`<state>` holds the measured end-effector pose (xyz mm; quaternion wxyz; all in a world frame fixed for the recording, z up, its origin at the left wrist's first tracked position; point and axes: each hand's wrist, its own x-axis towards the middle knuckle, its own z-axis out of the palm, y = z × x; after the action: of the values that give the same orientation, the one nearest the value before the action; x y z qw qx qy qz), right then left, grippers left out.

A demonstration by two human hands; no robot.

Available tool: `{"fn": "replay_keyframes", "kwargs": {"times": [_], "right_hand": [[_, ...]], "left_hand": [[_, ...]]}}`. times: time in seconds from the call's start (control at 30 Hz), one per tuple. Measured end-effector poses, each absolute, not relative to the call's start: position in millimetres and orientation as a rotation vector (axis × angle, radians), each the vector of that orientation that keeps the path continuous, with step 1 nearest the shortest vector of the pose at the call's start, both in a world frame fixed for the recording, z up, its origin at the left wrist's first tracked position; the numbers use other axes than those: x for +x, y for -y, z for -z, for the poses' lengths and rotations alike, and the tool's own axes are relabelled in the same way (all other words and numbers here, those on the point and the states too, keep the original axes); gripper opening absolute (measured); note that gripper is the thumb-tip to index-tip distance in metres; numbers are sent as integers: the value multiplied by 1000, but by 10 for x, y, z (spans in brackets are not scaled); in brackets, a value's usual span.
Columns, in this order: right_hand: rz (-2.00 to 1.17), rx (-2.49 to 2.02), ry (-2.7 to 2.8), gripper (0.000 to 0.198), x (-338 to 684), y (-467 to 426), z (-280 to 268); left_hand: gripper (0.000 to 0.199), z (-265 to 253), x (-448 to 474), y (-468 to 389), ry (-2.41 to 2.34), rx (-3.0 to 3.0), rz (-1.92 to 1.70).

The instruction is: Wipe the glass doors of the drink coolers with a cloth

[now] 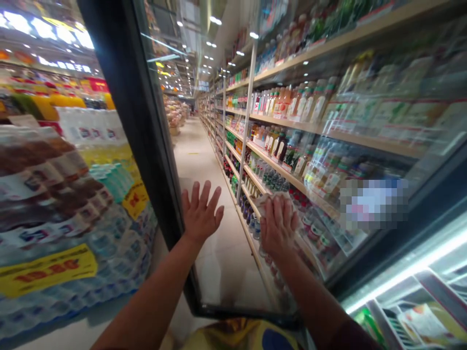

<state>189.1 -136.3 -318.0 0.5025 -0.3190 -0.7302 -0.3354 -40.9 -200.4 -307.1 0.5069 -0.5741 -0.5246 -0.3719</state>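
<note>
A glass door with a black frame stands swung open in front of me. My left hand lies on the glass near the frame's left side, fingers spread, holding nothing. Further right, my right hand presses a pale, crumpled cloth flat against the pane. The palm and fingers cover most of the cloth. A blurred-out patch sits on the glass to the right.
Bottled drinks on long shelves and an aisle floor show in the glass. Stacked bottle packs with a yellow price sign rise at left. A lit cooler is at lower right. A yellow item lies below me.
</note>
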Motion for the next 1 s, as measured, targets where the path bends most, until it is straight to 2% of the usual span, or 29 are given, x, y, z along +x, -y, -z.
{"fn": "replay_keyframes", "kwargs": {"times": [0.17,0.23,0.43,0.7,0.9,1.0], "right_hand": [[778,-721,1749,61,1606,1386,2481],[768,-691,1770,60,1527,1406,2467],[804,-474,1916,53,1408,1456,2926],[789,-637,1729,59,1557,1336,2167],[818,-687,1702,62,1759,1316,2748],[815,-674,1751,63,1763,1318,2824]], "left_hand": [[69,3075,-418,2002,1255,-1375,892],[68,3081,-419,1996,1260,-1376,893],[68,3082,-419,1956,1286,-1368,917],[68,3106,-462,1932,1281,-1369,928],[68,3099,-427,1938,1271,-1360,953],[69,3091,-414,1927,1271,-1378,970]]}}
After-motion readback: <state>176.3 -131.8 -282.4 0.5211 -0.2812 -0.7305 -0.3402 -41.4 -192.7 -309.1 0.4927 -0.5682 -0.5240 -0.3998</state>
